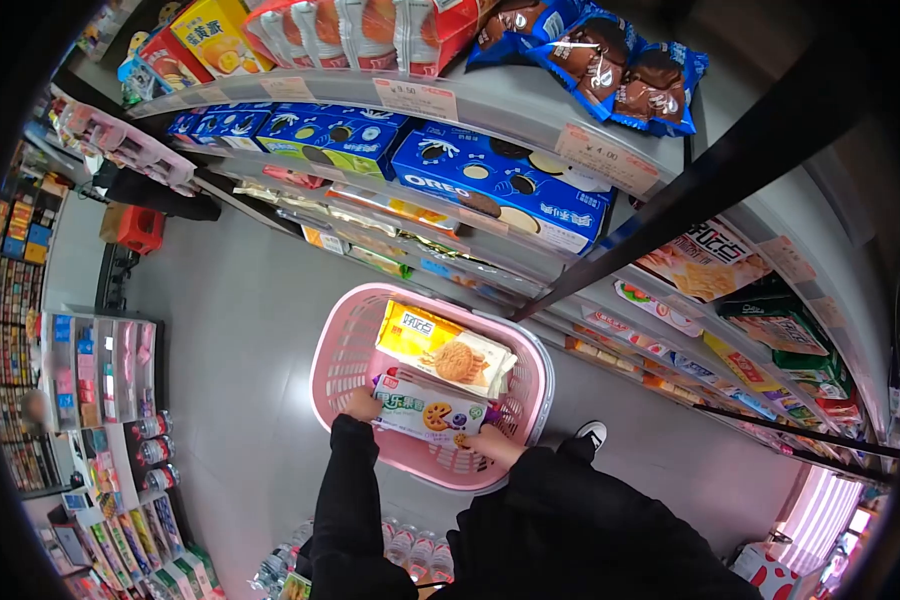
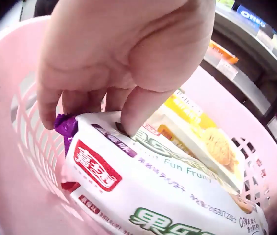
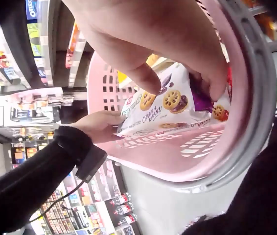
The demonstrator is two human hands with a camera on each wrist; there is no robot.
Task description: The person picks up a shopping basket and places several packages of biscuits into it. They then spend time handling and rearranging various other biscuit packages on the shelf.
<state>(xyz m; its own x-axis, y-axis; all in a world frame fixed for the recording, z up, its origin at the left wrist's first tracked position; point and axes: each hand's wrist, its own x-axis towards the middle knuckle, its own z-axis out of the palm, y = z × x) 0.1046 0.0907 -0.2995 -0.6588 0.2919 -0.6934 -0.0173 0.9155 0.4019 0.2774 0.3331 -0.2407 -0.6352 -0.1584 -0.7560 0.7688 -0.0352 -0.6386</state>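
In the head view, both hands are inside a pink shopping basket. They hold a white biscuit packet with purple ends and cookie pictures, one hand at each end. My left hand grips its left end, the thumb pressed on the top face in the left wrist view. My right hand pinches the other end, by the purple wrapper in the right wrist view. A similar white packet with red ends lies against it. Beside them in the basket is a yellow-and-white biscuit packet.
A snack shelf rises beyond the basket, with blue Oreo boxes and blue-wrapped snacks. A dark strap or post crosses in front of it. Bottled drinks stand near the person; a shoe is beside the basket.
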